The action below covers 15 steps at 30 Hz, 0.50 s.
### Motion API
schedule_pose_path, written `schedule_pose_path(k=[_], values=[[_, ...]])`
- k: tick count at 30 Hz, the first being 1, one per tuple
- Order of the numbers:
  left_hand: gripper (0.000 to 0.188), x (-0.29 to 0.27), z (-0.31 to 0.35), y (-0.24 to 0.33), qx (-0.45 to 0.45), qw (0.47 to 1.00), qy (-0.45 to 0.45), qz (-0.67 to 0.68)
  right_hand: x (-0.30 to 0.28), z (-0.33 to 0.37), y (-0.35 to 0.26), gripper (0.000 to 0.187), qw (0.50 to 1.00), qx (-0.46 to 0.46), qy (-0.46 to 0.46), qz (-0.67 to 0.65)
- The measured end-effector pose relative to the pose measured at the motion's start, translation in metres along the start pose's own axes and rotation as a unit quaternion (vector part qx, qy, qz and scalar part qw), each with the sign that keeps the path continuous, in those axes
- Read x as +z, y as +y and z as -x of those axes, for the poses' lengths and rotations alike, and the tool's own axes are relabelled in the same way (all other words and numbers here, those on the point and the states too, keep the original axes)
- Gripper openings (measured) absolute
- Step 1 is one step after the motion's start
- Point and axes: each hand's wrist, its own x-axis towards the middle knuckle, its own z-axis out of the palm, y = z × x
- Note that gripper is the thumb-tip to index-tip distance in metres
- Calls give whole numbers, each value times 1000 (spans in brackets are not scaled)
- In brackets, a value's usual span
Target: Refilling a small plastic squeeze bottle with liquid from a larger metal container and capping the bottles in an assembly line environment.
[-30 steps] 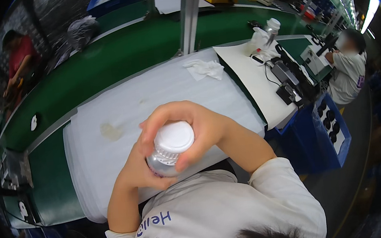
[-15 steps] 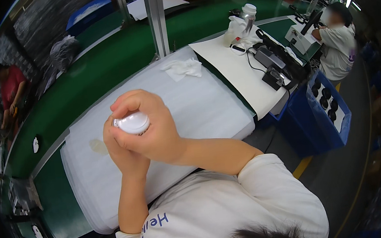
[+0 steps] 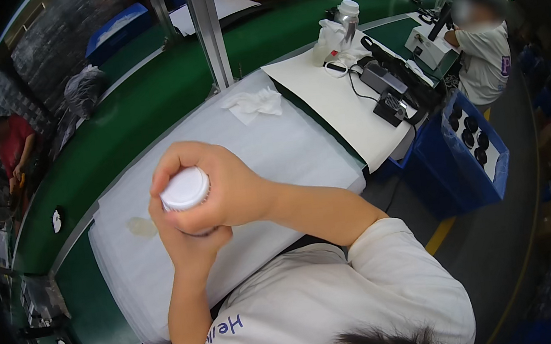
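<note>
Both my hands are closed round a white round piece, above the white padded sheet (image 3: 278, 198) on the bench. Its smooth, flat top faces up, and a ridged dark rim shows along its side; I cannot tell its exact kind. My right hand (image 3: 233, 183) wraps it from the right, fingers curled over the far side and thumb across the near side. Below and to the left, my left hand (image 3: 189, 245) grips its lower part, largely hidden behind the right hand. The white round piece (image 3: 186, 187) hides what lies between my palms.
A crumpled white cloth (image 3: 255, 103) lies on the sheet's far side. To the right are a bottle (image 3: 348, 16), a black device with a cable (image 3: 384, 83) and a blue bin (image 3: 459, 166) holding black round parts. A metal post (image 3: 210, 38) rises behind the sheet. Two people work farther off.
The white piece has turned in my hands so that its flat top now faces up more fully. My right-hand fingers have shifted round it. The whole view has moved slightly.
</note>
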Motion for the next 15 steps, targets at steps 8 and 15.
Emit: schedule_pose_path(k=[8,15], values=[[75,-25,-11,-19,-51,987,-146,-35,7,4,8,24,994,-106,12,-9],[76,-3,-9,16,-120,978,-171,28,-14,11,-7,18,996,-42,-57,45]])
